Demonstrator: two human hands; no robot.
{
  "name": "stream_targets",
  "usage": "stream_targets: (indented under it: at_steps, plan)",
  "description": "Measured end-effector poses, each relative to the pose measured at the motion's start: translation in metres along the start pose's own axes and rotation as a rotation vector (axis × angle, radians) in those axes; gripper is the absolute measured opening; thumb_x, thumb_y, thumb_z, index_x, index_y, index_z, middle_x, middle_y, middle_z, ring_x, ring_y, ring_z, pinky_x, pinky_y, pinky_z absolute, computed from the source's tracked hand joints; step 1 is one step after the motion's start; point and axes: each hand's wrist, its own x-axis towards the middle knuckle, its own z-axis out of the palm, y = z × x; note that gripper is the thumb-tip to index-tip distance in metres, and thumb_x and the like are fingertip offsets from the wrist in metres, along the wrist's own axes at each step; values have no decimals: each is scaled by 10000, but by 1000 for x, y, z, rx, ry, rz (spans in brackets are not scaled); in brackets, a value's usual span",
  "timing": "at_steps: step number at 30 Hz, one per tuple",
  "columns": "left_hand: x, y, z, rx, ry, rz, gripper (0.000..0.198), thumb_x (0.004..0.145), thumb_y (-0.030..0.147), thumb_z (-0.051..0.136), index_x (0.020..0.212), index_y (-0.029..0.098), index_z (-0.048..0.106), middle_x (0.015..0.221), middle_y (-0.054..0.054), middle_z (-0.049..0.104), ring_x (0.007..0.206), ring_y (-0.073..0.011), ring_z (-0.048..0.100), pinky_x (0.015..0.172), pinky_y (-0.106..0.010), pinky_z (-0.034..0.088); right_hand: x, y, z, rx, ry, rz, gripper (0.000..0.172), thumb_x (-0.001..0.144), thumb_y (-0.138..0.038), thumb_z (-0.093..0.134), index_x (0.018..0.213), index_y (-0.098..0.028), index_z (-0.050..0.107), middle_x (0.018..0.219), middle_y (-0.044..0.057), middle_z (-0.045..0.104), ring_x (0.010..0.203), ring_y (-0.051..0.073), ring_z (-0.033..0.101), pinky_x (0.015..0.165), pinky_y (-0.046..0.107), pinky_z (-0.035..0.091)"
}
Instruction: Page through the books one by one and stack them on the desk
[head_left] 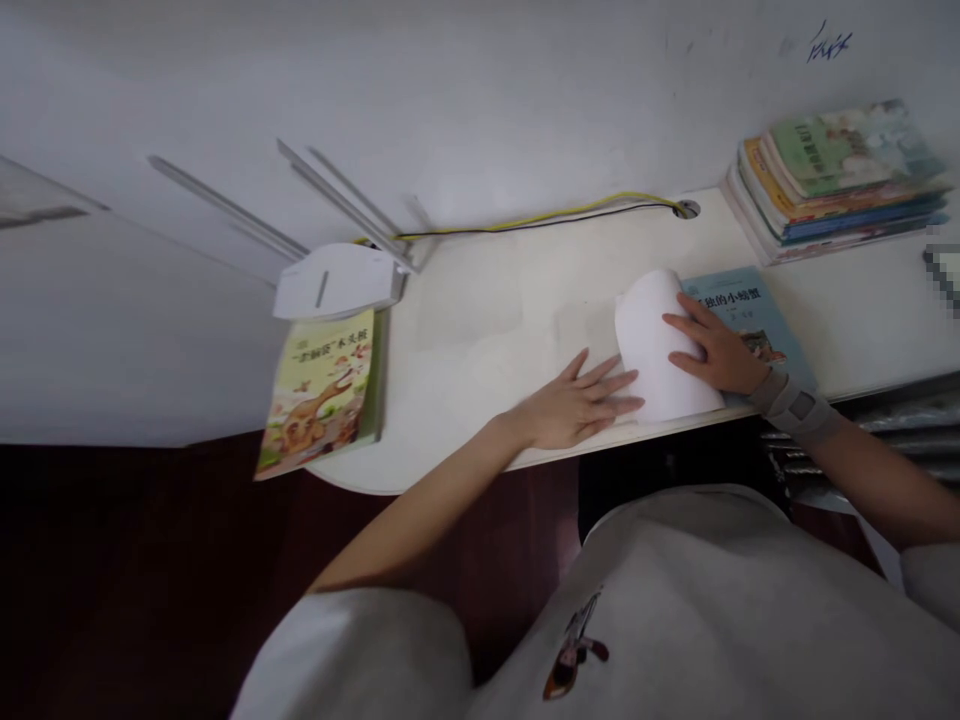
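Note:
A white sheet of paper bulges up in a curl on the desk and partly overlaps a blue book. Whether the sheet is loose or joined to the book I cannot tell. My left hand lies flat with its fingers spread, the tips at the sheet's left edge. From the right, my right hand rests with fingers apart on the paper's right side, its palm over the book's cover and hiding part of it. A grey band with a dark face is on my right wrist.
The white desk runs along a wall. At its left stand a white router with raised antennas and a yellow-green book jutting past the edge. A book stack sits back right. Cables enter a hole.

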Motion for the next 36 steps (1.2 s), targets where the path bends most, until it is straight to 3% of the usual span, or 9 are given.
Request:
stream_targets:
  at_steps: [13, 15, 17, 19, 22, 24, 28, 31, 36]
  plan:
    - [-4, -12, -5, -136, -33, 85, 483, 880, 122, 475, 1180, 477, 608, 1444, 78, 463, 1451, -207, 190, 1158, -606, 47, 1, -1, 0, -22, -1, 8, 517, 903, -408, 464, 1385, -222, 453, 1549, 91, 293, 1397, 324, 310, 1118, 542, 326]
    - [-14, -19, -6, -180, 35, 92, 402, 881, 145, 466, 1081, 418, 682, 1364, 44, 559, 1417, -223, 298, 1159, -591, 129, 0, -1, 1, -33, 3, 8, 513, 905, -405, 462, 1387, -229, 451, 1547, 91, 297, 1396, 322, 312, 1115, 542, 330]
    - [-28, -21, -7, -195, 196, 24, 302, 887, 186, 467, 887, 330, 733, 1173, 0, 689, 1276, -231, 508, 1127, -542, 285, 0, -3, 4, -49, 12, 8, 511, 908, -404, 463, 1384, -220, 454, 1543, 104, 301, 1398, 320, 310, 1114, 543, 331]
    - [-40, -10, -5, -144, 433, -134, 299, 903, 210, 445, 770, 267, 707, 997, -27, 736, 1071, -216, 639, 1033, -477, 433, -1, -6, 8, -70, 28, 8, 508, 908, -398, 470, 1380, -209, 458, 1539, 114, 302, 1403, 319, 298, 1115, 550, 324]
    - [-36, 31, 10, 8, 668, -278, 305, 916, 178, 383, 936, 228, 684, 1068, -65, 712, 1052, -197, 636, 934, -404, 518, 3, -8, 14, -80, 48, -36, 493, 898, -385, 498, 1346, -179, 498, 1534, 128, 309, 1424, 321, 246, 1126, 547, 302]
    - [-15, 64, 27, 131, 673, -179, 291, 919, 185, 414, 1093, 189, 648, 1196, -96, 669, 1185, -201, 574, 1020, -403, 465, 13, -4, 15, -50, 53, -81, 475, 896, -407, 504, 1305, -168, 539, 1523, 133, 328, 1427, 318, 240, 1132, 539, 293]
    - [38, 106, 56, 355, 626, -226, 402, 934, 237, 463, 1325, 159, 514, 1410, -122, 511, 1396, -254, 341, 1146, -519, 265, 49, 21, 13, 48, 109, -50, 529, 893, -493, 486, 1310, -172, 535, 1487, 151, 379, 1402, 322, 296, 1127, 556, 278]
    - [57, 111, 67, 437, 625, -295, 435, 928, 232, 482, 1359, 180, 490, 1448, -114, 466, 1407, -284, 312, 1155, -573, 189, 72, 38, 15, 98, 111, -1, 542, 862, -499, 526, 1312, -197, 540, 1428, 149, 437, 1353, 324, 367, 1114, 549, 297]
    - [55, 108, 75, 489, 609, -370, 428, 935, 211, 462, 1361, 218, 497, 1447, -87, 473, 1382, -292, 358, 1150, -583, 186, 74, 43, 22, 127, 110, -40, 457, 823, -432, 575, 1237, -242, 605, 1302, 116, 485, 1244, 307, 462, 1077, 524, 353]
